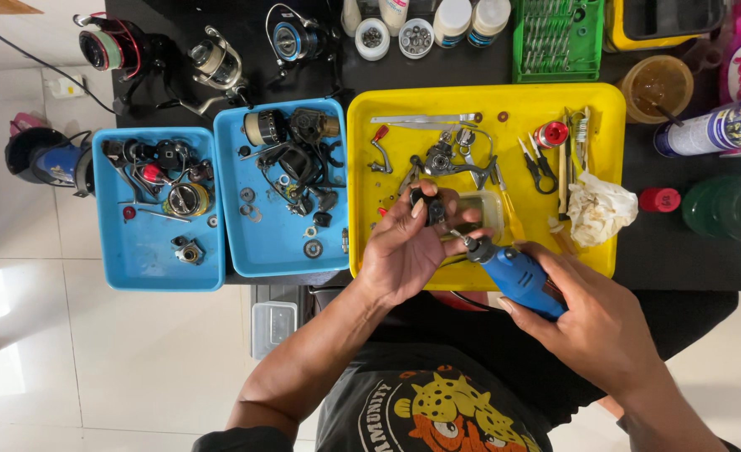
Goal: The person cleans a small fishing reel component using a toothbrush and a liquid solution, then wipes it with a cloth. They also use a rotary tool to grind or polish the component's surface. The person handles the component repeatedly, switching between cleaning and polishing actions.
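Right hand (pixel 592 322) grip closed round one blue rotary tool (pixel 517 278), left hand (pixel 404 247) pinching one small black part (pixel 432 207); two blue trays (pixel 157 251).

surface: black table (pixel 705 272), beyond both hands
just under left hand (pixel 404 247): yellow tray (pixel 504 100)
farther left of it: two blue trays (pixel 149 259)
beyond: fishing reels (pixel 216 63), small jars (pixel 416 38)
past right hand (pixel 596 322): spray can (pixel 714 130), red cap (pixel 659 199)

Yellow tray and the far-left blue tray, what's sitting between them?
In the head view, a second blue tray of dark reel parts lies between the yellow tray and the left blue tray.
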